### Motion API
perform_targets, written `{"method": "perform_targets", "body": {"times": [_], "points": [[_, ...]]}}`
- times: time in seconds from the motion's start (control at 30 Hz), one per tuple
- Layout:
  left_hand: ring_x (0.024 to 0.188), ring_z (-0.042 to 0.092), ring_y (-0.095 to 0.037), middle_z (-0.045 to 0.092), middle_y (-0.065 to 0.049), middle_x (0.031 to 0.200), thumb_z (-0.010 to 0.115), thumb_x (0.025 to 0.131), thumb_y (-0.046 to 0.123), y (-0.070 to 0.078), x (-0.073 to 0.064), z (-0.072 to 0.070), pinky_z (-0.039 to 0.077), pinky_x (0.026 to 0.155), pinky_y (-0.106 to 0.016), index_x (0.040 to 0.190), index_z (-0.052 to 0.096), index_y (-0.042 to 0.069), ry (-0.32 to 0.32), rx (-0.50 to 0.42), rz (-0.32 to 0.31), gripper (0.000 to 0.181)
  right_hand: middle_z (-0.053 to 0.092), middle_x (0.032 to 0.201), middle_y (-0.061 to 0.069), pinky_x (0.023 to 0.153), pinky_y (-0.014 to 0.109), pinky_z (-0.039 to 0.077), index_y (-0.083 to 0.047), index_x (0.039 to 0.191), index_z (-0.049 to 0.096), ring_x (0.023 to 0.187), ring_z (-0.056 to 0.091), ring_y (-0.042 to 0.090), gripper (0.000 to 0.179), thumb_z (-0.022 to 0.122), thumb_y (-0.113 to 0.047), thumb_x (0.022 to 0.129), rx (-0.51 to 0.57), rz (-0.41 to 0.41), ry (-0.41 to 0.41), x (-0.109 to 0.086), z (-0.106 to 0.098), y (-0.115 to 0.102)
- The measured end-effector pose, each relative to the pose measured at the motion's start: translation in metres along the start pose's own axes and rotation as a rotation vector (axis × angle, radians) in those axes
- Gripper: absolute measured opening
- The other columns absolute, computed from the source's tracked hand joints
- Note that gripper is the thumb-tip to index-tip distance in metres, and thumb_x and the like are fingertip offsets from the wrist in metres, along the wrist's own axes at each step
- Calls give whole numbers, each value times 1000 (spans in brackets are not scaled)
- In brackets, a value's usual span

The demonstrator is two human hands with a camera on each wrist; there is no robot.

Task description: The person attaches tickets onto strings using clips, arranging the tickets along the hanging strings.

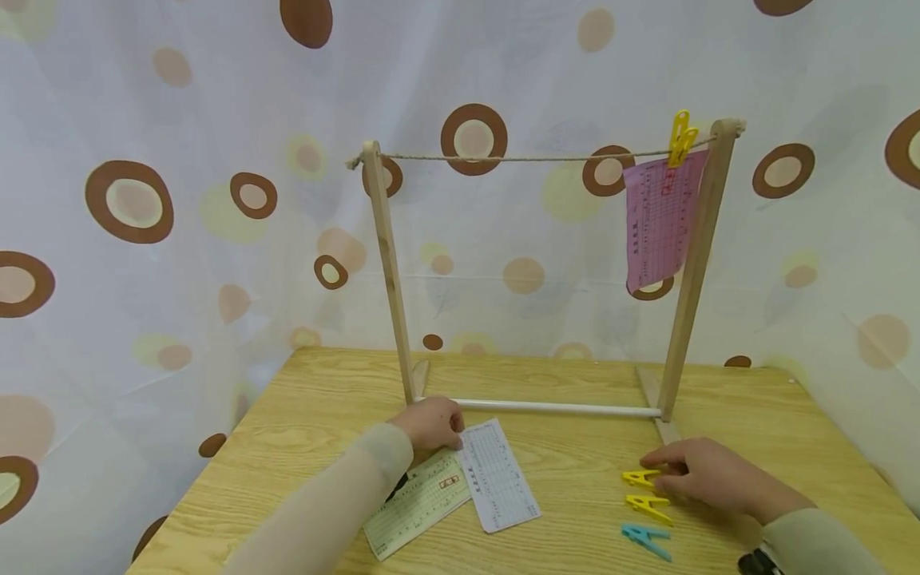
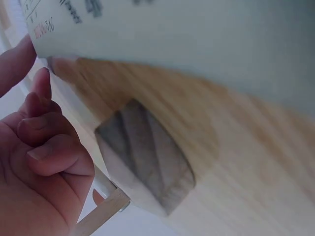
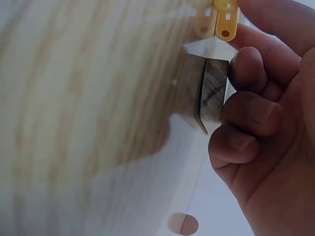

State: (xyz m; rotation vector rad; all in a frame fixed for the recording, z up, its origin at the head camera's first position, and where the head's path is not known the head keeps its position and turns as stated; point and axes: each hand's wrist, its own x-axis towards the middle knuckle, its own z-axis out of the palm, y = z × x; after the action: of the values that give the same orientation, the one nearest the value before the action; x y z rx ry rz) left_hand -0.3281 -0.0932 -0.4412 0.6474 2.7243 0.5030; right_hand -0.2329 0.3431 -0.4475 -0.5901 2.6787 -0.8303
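Note:
My left hand [image 1: 429, 423] is at the top corner of a white printed paper slip [image 1: 498, 479], pinching it by that corner. In the left wrist view its thumb and index finger meet at a paper corner, the other fingers curled. The white slip overlaps a pale yellow-green printed slip [image 1: 420, 505] on the table. At the right, my right hand [image 1: 719, 477] pinches the end of a yellow clothespin [image 1: 638, 478] between thumb and index finger. Just in front lie a second yellow clothespin [image 1: 649, 506] and a blue clothespin [image 1: 647, 539].
A wooden frame with a left post [image 1: 389, 271] and a right post [image 1: 697, 271] stands behind the hands. A rope [image 1: 517, 159] spans its top and a white rod [image 1: 561, 407] its base. A pink slip [image 1: 660, 220] hangs at the rope's right end under yellow clothespins [image 1: 680, 142].

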Motion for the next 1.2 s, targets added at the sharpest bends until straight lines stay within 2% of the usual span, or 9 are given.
{"method": "perform_targets", "body": {"times": [0.1,0.23,0.37,0.57,0.77,0.9,1.03,1.2], "points": [[79,56,-11,62,10,86,80,88,24,0,1,2,48,77,-33,89,69,19,0,17,-8,12,69,99,-3,65,27,45,-7,126,70,77,54,2,37,69,-28,97,-26,-8,12,0,1,1],[77,56,-11,63,10,84,79,89,23,2,0,1,48,75,-31,88,72,19,2,21,-3,9,54,76,-7,58,28,36,-2,129,67,64,43,4,38,68,-21,96,-76,-16,22,2,2,3],[73,55,-10,63,10,79,77,90,22,3,-1,1,47,71,-30,84,72,18,5,30,18,9,48,70,-6,57,29,34,-1,131,66,61,40,5,41,70,-16,92,-122,-5,24,3,2,4],[68,53,-9,63,9,75,71,94,24,3,-2,0,44,65,-28,79,70,20,-4,-1,33,15,48,71,-6,58,29,35,-6,128,68,62,40,6,36,67,-14,94,-145,14,35,2,2,5],[71,53,-13,61,5,80,63,91,16,9,-6,-6,43,66,-31,83,63,18,10,-116,27,9,50,72,-5,56,29,36,-16,121,67,59,43,7,29,70,-19,92,-90,14,45,2,4,4],[63,45,-13,51,4,71,59,94,16,13,-8,-13,38,62,-31,78,57,16,-4,-178,79,16,49,73,-3,53,27,37,-17,116,60,57,42,7,26,70,-18,92,-30,-27,81,2,4,3],[58,38,-10,42,6,64,59,97,21,15,-9,-18,35,58,-28,72,52,16,-10,-205,147,27,49,76,-2,54,28,38,-13,115,56,58,42,7,20,65,-17,98,41,-69,139,0,3,1],[58,39,-9,46,7,65,60,100,27,17,-10,-21,35,56,-27,81,65,6,27,-223,181,28,50,79,2,54,30,38,-10,120,57,60,42,9,22,61,-22,102,134,-53,204,-4,-3,-4]]}}
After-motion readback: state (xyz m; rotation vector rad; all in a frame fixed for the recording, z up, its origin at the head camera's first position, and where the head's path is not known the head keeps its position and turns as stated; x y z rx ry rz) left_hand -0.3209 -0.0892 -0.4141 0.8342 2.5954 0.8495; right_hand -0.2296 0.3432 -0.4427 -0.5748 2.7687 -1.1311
